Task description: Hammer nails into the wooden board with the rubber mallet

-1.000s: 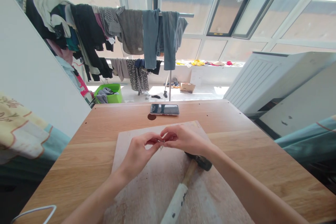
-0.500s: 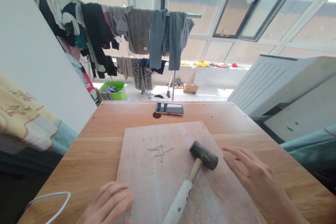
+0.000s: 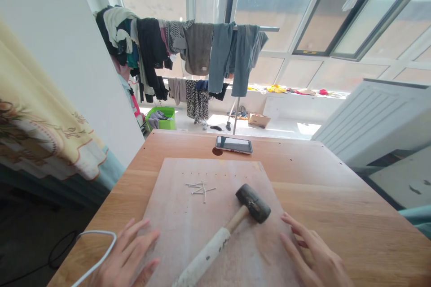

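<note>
Just beyond the board (image 3: 210, 216), a phone (image 3: 234, 144)

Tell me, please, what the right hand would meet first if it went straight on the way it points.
The right hand points over the edge of the board toward the hammer head, which it would probably meet first, though contact with the board is unclear.
</note>
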`<state>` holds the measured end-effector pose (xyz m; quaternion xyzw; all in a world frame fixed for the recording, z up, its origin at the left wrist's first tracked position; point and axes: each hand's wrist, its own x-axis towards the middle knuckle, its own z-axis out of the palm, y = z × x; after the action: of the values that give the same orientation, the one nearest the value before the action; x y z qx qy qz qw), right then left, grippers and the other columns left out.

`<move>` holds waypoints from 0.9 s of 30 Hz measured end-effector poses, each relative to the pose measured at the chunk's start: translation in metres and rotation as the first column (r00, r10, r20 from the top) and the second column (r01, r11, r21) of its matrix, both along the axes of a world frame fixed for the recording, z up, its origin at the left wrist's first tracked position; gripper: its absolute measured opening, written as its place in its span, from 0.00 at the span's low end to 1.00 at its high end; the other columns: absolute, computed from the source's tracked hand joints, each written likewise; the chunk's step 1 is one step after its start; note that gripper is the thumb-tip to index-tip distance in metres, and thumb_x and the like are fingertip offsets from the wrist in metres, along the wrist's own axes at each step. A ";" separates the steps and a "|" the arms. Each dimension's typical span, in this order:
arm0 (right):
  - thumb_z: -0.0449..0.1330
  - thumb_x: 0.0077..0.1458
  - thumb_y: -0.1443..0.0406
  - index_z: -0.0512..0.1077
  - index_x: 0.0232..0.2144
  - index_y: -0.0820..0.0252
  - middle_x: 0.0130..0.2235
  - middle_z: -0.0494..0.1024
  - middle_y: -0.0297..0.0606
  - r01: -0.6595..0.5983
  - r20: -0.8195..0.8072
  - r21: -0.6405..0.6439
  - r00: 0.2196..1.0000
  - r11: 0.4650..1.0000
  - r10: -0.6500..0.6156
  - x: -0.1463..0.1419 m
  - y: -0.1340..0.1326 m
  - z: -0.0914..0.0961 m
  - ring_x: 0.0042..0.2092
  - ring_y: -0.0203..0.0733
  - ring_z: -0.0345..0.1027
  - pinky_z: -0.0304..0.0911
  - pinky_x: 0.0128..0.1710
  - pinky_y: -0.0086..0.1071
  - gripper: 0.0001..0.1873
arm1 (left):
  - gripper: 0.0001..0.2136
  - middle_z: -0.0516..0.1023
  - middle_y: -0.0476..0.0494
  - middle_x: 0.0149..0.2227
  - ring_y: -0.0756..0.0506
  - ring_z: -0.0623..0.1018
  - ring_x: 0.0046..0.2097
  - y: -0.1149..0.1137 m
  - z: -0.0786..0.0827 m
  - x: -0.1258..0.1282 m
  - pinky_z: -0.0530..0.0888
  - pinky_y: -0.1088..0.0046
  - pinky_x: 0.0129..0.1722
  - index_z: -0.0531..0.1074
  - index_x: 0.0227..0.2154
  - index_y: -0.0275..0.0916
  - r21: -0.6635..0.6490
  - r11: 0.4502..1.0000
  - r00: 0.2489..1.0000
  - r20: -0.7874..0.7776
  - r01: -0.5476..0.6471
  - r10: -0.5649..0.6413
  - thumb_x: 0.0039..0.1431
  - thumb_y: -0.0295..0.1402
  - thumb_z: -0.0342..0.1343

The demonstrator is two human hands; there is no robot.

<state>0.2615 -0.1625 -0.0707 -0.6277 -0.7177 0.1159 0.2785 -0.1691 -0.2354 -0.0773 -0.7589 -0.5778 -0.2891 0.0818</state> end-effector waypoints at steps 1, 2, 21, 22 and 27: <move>0.57 0.63 0.53 0.74 0.54 0.52 0.50 0.84 0.42 -0.043 -0.006 0.009 0.999 0.999 0.043 -0.011 -0.001 -0.003 0.47 0.51 0.82 0.81 0.43 0.41 0.21 | 0.17 0.80 0.45 0.54 0.39 0.78 0.57 -0.002 -0.003 -0.012 0.77 0.66 0.55 0.76 0.52 0.49 -0.014 0.999 0.999 -0.006 -0.049 0.049 0.68 0.47 0.51; 0.57 0.64 0.55 0.72 0.56 0.53 0.53 0.82 0.43 -0.086 -0.010 0.018 0.996 0.996 0.086 -0.022 -0.001 -0.006 0.50 0.52 0.80 0.80 0.45 0.42 0.21 | 0.17 0.79 0.46 0.55 0.40 0.79 0.56 -0.003 -0.005 -0.024 0.78 0.67 0.54 0.75 0.52 0.50 -0.030 0.996 0.996 -0.017 -0.084 0.083 0.67 0.47 0.52; 0.57 0.63 0.63 0.69 0.57 0.53 0.56 0.80 0.43 -0.401 -0.007 0.178 0.913 0.898 0.409 -0.107 0.008 -0.003 0.56 0.50 0.77 0.77 0.52 0.37 0.20 | 0.16 0.84 0.64 0.40 0.38 0.85 0.44 0.001 0.019 -0.100 0.83 0.59 0.41 0.74 0.44 0.59 -0.334 0.768 0.754 0.203 -0.547 0.625 0.60 0.56 0.51; 0.57 0.64 0.62 0.69 0.57 0.53 0.55 0.81 0.43 -0.395 0.001 0.172 0.916 0.903 0.400 -0.102 0.008 -0.004 0.55 0.50 0.77 0.77 0.52 0.37 0.20 | 0.17 0.85 0.61 0.41 0.38 0.85 0.44 0.001 0.019 -0.097 0.84 0.62 0.40 0.75 0.44 0.57 -0.348 0.784 0.766 0.225 -0.514 0.602 0.60 0.56 0.51; 0.55 0.66 0.58 0.68 0.59 0.51 0.53 0.83 0.40 -0.263 0.060 0.087 0.964 0.961 0.258 -0.057 0.004 0.001 0.51 0.49 0.80 0.79 0.46 0.34 0.21 | 0.17 0.85 0.46 0.47 0.40 0.85 0.45 -0.001 0.016 -0.060 0.83 0.72 0.41 0.78 0.45 0.45 -0.276 0.910 0.876 0.291 -0.308 0.385 0.61 0.49 0.56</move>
<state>0.2050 -0.1584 -0.0700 -0.5165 -0.8052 0.1021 0.2728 -0.2287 -0.2359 -0.0611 -0.5852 -0.7388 -0.3299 -0.0530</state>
